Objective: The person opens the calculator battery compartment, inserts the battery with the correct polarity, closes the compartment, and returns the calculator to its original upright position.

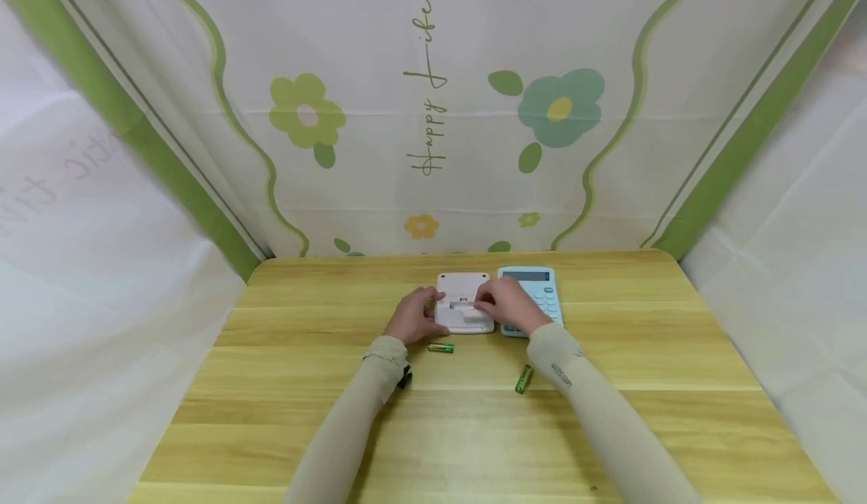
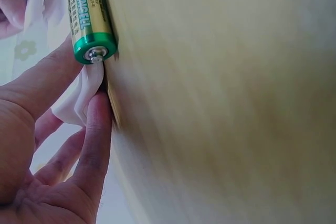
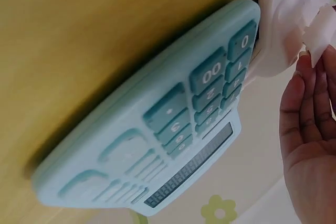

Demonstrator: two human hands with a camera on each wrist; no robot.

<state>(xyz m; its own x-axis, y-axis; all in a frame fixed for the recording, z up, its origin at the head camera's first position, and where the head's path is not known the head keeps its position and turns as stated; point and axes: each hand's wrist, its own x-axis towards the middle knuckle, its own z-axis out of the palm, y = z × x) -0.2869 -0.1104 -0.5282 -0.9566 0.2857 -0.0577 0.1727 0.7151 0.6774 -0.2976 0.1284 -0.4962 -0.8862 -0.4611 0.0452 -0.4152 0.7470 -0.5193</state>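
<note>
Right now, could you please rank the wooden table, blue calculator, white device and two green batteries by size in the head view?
1. Wooden table
2. Blue calculator, partly covered
3. White device, only slightly smaller
4. Left battery and right battery: alike, unranked

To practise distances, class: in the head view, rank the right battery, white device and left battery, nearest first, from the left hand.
1. White device, gripped by the left hand.
2. Left battery, on the device's near side.
3. Right battery, by the right forearm.
</note>
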